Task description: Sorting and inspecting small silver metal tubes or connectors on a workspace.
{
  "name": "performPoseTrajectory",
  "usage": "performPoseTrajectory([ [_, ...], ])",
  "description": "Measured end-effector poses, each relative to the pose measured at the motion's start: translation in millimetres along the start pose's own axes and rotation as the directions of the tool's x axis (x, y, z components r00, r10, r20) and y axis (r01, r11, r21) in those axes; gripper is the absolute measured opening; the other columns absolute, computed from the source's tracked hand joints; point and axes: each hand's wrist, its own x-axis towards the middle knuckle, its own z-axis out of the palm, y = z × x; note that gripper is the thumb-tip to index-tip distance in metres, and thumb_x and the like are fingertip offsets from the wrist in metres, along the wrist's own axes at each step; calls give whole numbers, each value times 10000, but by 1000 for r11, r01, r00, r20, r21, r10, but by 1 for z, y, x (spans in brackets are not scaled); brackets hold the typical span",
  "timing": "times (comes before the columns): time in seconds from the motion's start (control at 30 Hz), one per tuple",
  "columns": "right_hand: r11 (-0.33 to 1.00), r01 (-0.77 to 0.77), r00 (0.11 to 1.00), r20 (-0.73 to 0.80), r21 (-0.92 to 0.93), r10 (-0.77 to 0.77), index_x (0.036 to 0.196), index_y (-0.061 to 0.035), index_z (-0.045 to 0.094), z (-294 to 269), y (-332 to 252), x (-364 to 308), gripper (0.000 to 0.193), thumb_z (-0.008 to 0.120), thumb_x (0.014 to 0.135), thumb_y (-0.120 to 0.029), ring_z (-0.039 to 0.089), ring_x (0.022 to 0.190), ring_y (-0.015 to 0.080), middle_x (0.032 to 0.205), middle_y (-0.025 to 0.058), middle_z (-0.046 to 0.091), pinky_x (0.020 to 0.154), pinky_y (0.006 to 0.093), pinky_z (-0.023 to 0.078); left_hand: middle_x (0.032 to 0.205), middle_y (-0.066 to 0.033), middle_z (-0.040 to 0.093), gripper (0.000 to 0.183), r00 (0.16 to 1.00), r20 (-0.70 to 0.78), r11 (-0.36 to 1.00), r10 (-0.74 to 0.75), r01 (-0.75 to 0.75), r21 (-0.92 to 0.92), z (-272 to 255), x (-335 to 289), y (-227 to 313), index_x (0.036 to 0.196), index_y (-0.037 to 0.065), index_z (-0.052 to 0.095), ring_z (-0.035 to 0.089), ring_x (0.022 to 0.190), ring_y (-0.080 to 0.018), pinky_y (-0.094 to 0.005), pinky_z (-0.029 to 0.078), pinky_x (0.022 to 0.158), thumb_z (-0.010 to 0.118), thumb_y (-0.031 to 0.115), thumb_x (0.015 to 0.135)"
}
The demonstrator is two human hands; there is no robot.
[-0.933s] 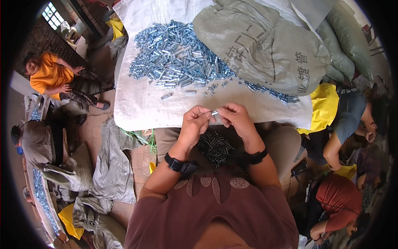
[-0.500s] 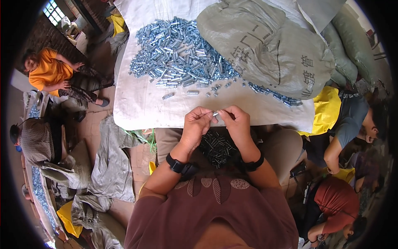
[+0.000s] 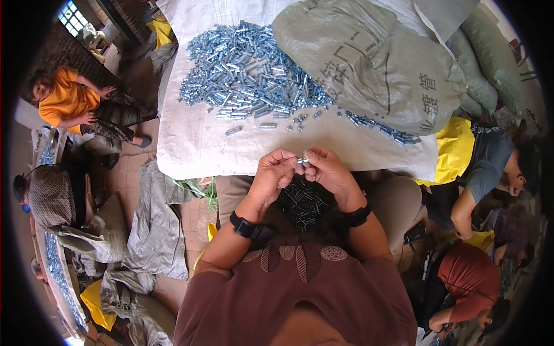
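Note:
Just off the table's near edge, my left hand (image 3: 273, 174) and my right hand (image 3: 330, 170) meet, each with thumb and fingers pinched. Between their fingertips is a small shiny metal sleeve (image 3: 302, 161), partly covered by the fingers. Beyond them, a wide heap of bluish metal sleeves (image 3: 248, 72) and small nut-like pieces lies on a white sheet (image 3: 196, 144). A few loose pieces lie nearer my hands. Below my hands, between my legs, a dark container (image 3: 283, 216) holds many similar sleeves.
A large grey-green woven sack (image 3: 369, 63) lies over the heap's right side. Full sacks (image 3: 490, 63) stand at the far right. A person in orange (image 3: 69, 98) sits at left; others bend at right, next to a yellow bag (image 3: 453, 153). Empty sacks (image 3: 153, 225) lie on the floor.
The right fingers have shifted on the metal sleeve and curl more underneath it. More of the sleeve shows between the fingertips now. Both hands stay at nearly the same spot.

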Motion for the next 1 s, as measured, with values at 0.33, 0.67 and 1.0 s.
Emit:
performPoseTrajectory([
  [0.33, 854, 231, 924, -169, -465, -342, 874, 3, 614, 13, -9, -3, 158, 645, 871, -152, 489, 523, 41, 648, -11, 556, 453, 187, 388, 749, -86, 628, 63, 999, -52, 992, 15, -9, 127, 8, 5, 8, 941, 20, 598, 349, 439, -20, -159, 232, 393, 555, 43, 900],
  [0.67, 869, 239, 907, -221, -433, -359, 993, 28, 626, 18, -6, -22, 196, 609, 890, -138, 548, 603, 62, 724, 23, 607, 498, 187, 441, 830, -79, 658, 143, 1000, -12, 970, 6, -3, 244, 13, -8, 6, 1016, 41, 575, 366, 470, -11, -161, 229, 404, 564, -5, 881],
  [1.0, 929, 230, 907, -280, -291, -313, 863, 1, 626, 25, -4, -27, 174, 629, 880, -171, 480, 515, 49, 649, 3, 563, 474, 195, 398, 826, -90, 667, 129, 997, 39, 981, 61, -67, 182, 20, -10, 1, 987, 46, 547, 378, 469, -7, -163, 234, 395, 548, -33, 885],
])
